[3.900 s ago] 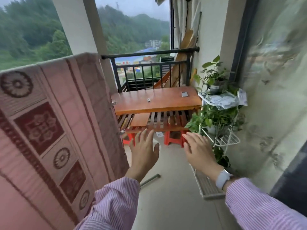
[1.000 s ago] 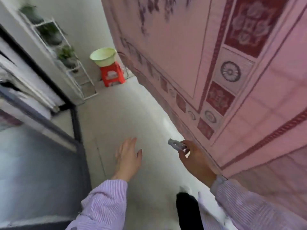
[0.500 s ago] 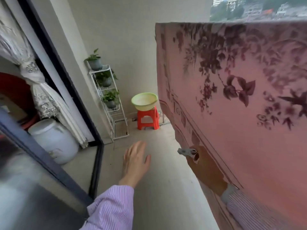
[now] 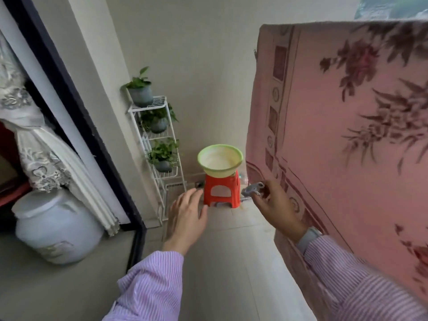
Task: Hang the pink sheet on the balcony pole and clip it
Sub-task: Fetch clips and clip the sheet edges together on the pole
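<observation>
Pink sheet (image 4: 335, 147) hanging draped, top edge high above both hands. Right hand (image 4: 276, 209) pinching grey clip (image 4: 252, 189) at fingertips, sheet just behind knuckles. Left hand (image 4: 185, 216) hovering, 5 fingers spread, gripping nothing. Red stool (image 4: 221, 191) carrying green basin (image 4: 220, 160) beyond fingertips.

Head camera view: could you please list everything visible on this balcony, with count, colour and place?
pink sheet: one, pink with dark red flowers, hanging at right
clothes clip: one, grey, pinched in the right hand
basin: one, green rim with a cream inside, on the stool
stool: one, red-orange, on the floor by the far wall
plant rack: one, white wire, against the wall left of the stool
potted plants: three, green in grey pots, on the rack shelves
jar: one, white, lidded, lower left
curtain: one, white lace, far left
left hand: one, fingers straight, empty
right hand: one, before the sheet
</observation>
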Motion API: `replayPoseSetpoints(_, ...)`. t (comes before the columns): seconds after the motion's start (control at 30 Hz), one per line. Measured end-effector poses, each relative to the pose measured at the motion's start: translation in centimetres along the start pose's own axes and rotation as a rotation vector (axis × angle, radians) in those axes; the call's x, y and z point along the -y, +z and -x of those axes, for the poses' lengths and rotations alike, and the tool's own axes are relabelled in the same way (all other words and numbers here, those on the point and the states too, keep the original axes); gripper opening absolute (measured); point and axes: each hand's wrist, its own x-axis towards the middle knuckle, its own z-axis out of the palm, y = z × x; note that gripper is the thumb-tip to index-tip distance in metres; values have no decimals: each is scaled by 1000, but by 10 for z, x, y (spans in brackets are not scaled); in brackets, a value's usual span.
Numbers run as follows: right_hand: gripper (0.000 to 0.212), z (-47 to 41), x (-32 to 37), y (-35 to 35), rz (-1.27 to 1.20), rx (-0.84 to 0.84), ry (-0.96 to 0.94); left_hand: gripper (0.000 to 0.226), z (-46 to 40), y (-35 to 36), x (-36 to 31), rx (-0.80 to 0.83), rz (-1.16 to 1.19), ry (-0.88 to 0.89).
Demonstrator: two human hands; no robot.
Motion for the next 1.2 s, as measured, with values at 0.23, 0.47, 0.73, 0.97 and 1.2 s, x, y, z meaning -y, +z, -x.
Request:
replayPoseSetpoints(0.23, 10, -163, -47, 47, 45, -26, 107, 37, -177, 46, 66, 75, 37, 36)
replayPoseSetpoints(0.47, 19, -323, -137, 89, 131, -91, 179, 34, -351, 131, 107, 94, 54, 95)
replayPoseSetpoints(0.73, 20, -519, -218, 113, 132, -163, 256, 24, -567, 185, 123, 37, -75, 287)
replayPoseSetpoints(0.97, 22, -621, -263, 108, 200, -222, 336, 21, -703, 246, 125, 147, -24, 395)
replayPoseSetpoints(1.2, 29, -669, -301, 93, 707, -293, 269, 40, -835, 334, 70, 301, 267, 674)
